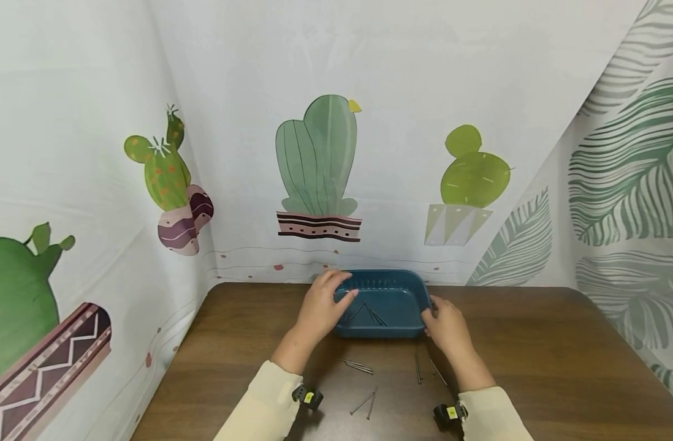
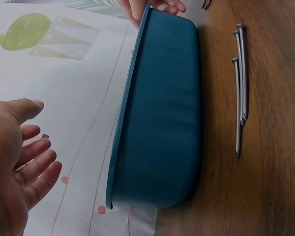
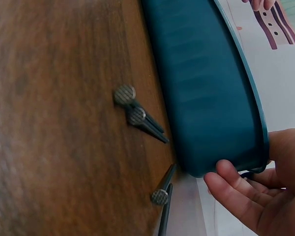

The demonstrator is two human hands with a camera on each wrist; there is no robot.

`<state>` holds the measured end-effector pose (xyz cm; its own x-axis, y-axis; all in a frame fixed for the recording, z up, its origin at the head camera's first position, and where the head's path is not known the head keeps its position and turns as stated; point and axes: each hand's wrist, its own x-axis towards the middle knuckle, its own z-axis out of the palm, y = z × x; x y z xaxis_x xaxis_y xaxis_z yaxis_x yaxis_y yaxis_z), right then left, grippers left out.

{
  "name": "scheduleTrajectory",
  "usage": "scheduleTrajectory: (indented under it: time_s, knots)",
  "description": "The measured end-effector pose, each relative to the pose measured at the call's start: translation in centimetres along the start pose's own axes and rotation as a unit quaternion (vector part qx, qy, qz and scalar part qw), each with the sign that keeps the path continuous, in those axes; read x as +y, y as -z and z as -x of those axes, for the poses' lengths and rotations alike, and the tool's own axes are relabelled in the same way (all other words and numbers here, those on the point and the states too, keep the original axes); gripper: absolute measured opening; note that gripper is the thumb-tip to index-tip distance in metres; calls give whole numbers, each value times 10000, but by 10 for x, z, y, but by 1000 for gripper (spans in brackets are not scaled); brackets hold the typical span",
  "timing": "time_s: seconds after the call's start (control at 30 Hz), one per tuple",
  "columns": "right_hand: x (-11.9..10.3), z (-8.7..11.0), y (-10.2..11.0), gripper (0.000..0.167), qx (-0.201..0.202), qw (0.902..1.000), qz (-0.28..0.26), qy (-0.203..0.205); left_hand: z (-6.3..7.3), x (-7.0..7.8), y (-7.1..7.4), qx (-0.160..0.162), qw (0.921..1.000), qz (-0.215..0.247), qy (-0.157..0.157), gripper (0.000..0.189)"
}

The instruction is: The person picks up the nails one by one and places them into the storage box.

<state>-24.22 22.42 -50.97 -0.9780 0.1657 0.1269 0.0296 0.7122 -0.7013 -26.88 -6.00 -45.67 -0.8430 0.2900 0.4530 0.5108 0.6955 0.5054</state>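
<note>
A blue plastic bin (image 1: pixel 377 332) stands at the back edge of the table, with several dark nails (image 1: pixel 376 315) lying inside it. My right hand (image 1: pixel 448 324) grips its right end, thumb at the rim and fingers under the corner in the right wrist view. At the other end, my left hand (image 1: pixel 322 303) hovers by the left rim with fingers spread and relaxed. The left wrist view shows that hand (image 2: pixel 19 157) apart from the bin, holding nothing. In front of the bin, loose nails (image 1: pixel 360 367) lie on the wood.
More nails lie on the brown table (image 1: pixel 248 343): a pair (image 1: pixel 372 403) nearer me, and others (image 1: pixel 418 369) by my right wrist. A white cloth with printed cacti (image 1: pixel 325 159) hangs right behind the table.
</note>
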Motion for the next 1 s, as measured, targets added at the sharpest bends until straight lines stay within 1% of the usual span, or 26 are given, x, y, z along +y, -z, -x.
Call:
scheduleTrajectory:
  time_s: [0.13,0.27,0.53,0.77,0.9,1.0]
  knots:
    - [0,0,0,51,17,10000,-5,13,3,-1,-1,-15,10000,12,-46,45]
    - [0,0,0,51,21,10000,-5,21,7,-3,-1,5,9999,125,-80,46]
    - [1,0,0,51,-15,10000,3,31,16,-2,2,-129,9996,228,49,47]
    - [1,2,0,51,-88,9999,-3,-58,23,-4,2,-234,9997,65,54,47]
    - [1,2,0,51,-112,9999,-33,-75,28,-4,3,-246,9996,81,73,47]
    - [1,2,0,51,-120,9999,-69,-75,32,-4,3,-234,9997,65,19,45]
